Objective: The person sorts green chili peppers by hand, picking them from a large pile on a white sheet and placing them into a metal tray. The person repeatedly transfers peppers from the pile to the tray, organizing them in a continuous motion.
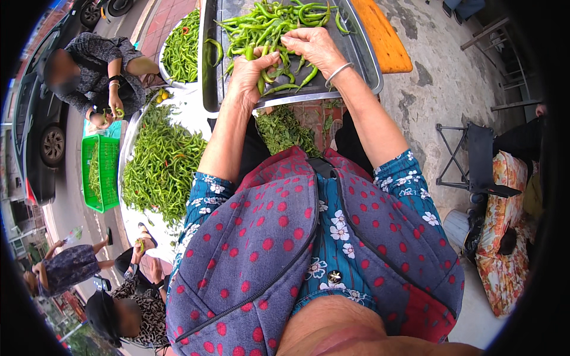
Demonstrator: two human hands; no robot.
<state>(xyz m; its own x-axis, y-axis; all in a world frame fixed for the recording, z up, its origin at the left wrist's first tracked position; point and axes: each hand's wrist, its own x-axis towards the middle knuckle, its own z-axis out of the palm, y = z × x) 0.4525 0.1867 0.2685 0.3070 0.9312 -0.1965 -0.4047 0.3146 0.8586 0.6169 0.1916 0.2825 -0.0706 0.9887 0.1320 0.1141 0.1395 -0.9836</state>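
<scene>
My left hand (252,73) is closed around several green chili peppers (261,83), whose ends stick out above and below the fingers. Close beside it, my right hand (314,50) has thumb and forefinger pinched together over the peppers; whether a stem is between them is hidden. A metal bangle (339,74) circles my right wrist. Both hands are over a grey metal tray (352,83) in front of me. Heaped at its far side is a pile of green chili peppers (271,22), with a few loose ones near the rim.
Below the tray lie green leaves and stems (287,131). To the left are a large chili heap (162,164), a round container of chilies (181,49) and a green plastic basket (107,178). Two people (118,66) (144,289) sit there handling peppers. A folding chair (483,155) stands right.
</scene>
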